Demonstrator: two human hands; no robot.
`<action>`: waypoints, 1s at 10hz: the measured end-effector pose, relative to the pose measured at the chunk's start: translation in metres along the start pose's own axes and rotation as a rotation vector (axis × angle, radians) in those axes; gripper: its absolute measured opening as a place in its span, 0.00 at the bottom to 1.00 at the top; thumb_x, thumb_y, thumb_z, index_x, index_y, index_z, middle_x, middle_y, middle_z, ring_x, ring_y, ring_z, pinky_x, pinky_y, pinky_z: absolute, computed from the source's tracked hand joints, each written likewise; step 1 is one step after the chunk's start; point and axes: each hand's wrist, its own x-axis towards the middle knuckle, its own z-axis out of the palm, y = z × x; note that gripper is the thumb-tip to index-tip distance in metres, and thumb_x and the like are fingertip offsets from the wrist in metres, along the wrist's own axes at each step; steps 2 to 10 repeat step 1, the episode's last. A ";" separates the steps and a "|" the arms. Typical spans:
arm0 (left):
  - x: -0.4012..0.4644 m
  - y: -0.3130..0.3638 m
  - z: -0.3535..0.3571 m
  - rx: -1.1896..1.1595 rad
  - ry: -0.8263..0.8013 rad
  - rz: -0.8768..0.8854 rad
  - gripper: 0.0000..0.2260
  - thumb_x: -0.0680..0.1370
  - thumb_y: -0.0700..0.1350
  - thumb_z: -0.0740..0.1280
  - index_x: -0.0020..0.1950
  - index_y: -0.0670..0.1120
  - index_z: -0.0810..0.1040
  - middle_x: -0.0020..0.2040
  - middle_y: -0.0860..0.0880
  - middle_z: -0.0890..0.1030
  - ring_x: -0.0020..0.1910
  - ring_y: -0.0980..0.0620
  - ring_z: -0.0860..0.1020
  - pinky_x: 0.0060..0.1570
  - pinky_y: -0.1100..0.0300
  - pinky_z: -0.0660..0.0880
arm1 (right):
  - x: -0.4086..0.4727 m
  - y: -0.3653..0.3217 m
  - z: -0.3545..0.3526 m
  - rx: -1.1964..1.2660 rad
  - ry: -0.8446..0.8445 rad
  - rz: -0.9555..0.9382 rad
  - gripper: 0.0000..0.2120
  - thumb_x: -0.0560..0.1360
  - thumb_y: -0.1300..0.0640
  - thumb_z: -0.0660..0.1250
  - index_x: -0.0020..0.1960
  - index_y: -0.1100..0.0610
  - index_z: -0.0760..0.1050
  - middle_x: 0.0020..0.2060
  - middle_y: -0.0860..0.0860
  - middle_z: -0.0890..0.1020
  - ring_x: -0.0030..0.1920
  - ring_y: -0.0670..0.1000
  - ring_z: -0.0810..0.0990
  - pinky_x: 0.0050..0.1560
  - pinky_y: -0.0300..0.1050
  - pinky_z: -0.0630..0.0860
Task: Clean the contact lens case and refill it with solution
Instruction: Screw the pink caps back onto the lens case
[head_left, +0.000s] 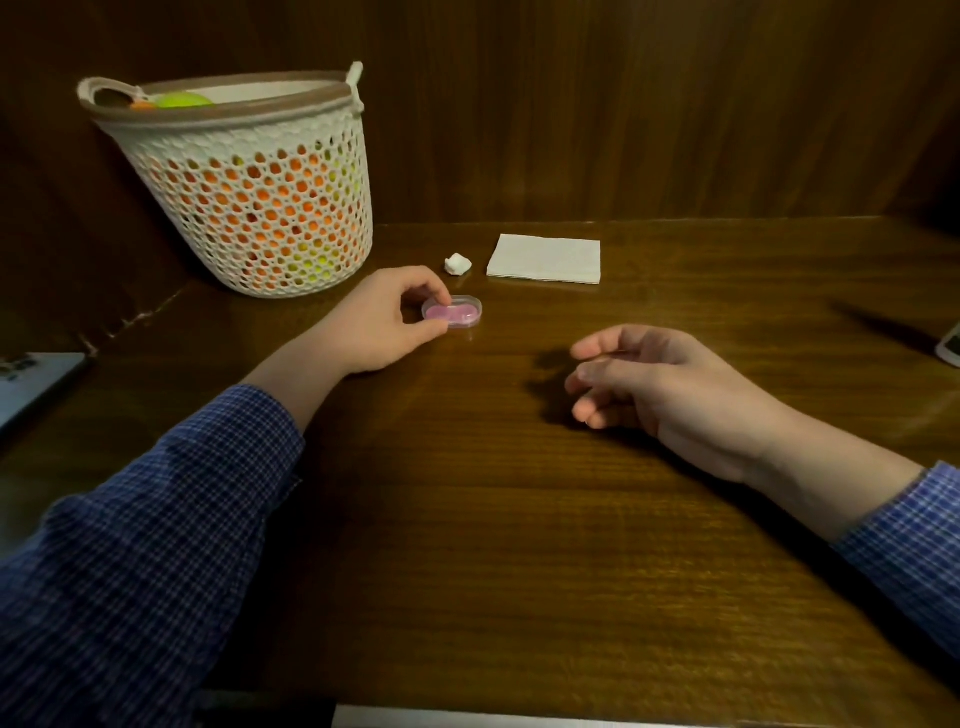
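A small pink contact lens case (460, 312) with a clear lid lies flat on the wooden table (519, 519), left of centre. My left hand (384, 322) rests on the table and pinches the case's left end between thumb and fingertips. To the right, my right hand (670, 387) hovers just above the table with loosely curled fingers and holds nothing. A crumpled white wad (457, 263) and a folded white tissue (545, 258) lie behind the case. No solution bottle is in view.
A white mesh basket (249, 176) holding orange and green items stands at the back left against the wooden wall. A grey flat object (31, 384) lies at the left edge, and a white device (949, 345) pokes in at the right edge.
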 end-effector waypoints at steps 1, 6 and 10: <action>-0.002 0.002 0.000 -0.032 0.044 -0.022 0.13 0.78 0.48 0.74 0.62 0.54 0.80 0.67 0.51 0.77 0.62 0.51 0.78 0.62 0.51 0.78 | 0.001 0.000 0.000 -0.022 0.013 -0.003 0.13 0.77 0.64 0.71 0.60 0.60 0.77 0.41 0.55 0.87 0.37 0.51 0.85 0.38 0.41 0.83; -0.002 0.002 0.000 -0.032 0.044 -0.022 0.13 0.78 0.48 0.74 0.62 0.54 0.80 0.67 0.51 0.77 0.62 0.51 0.78 0.62 0.51 0.78 | 0.001 0.000 0.000 -0.022 0.013 -0.003 0.13 0.77 0.64 0.71 0.60 0.60 0.77 0.41 0.55 0.87 0.37 0.51 0.85 0.38 0.41 0.83; -0.002 0.002 0.000 -0.032 0.044 -0.022 0.13 0.78 0.48 0.74 0.62 0.54 0.80 0.67 0.51 0.77 0.62 0.51 0.78 0.62 0.51 0.78 | 0.001 0.000 0.000 -0.022 0.013 -0.003 0.13 0.77 0.64 0.71 0.60 0.60 0.77 0.41 0.55 0.87 0.37 0.51 0.85 0.38 0.41 0.83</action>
